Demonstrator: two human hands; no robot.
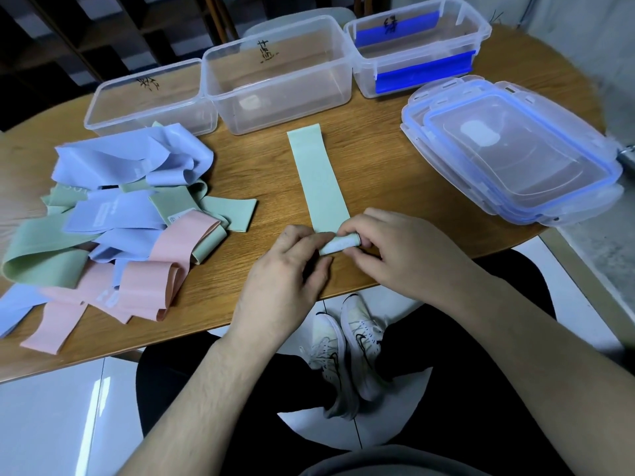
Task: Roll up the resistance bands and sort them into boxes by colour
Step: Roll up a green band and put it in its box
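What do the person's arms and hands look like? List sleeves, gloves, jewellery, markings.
Both forearms are bare up to the frame's edge: no sleeves show. The left hand and right hand wear no gloves, and no rings, watch or wristband show. The forearms carry sparse hair. No markings or tattoos visible.

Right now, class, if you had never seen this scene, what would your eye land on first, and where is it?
First, the two hands, left hand and right hand, at the table's near edge, rolling the near end of a green band that lies flat towards the boxes. Next, the tangled pile of bands, blue, green and pink, on the left. Then three clear boxes along the far side, with stacked lids to the right.
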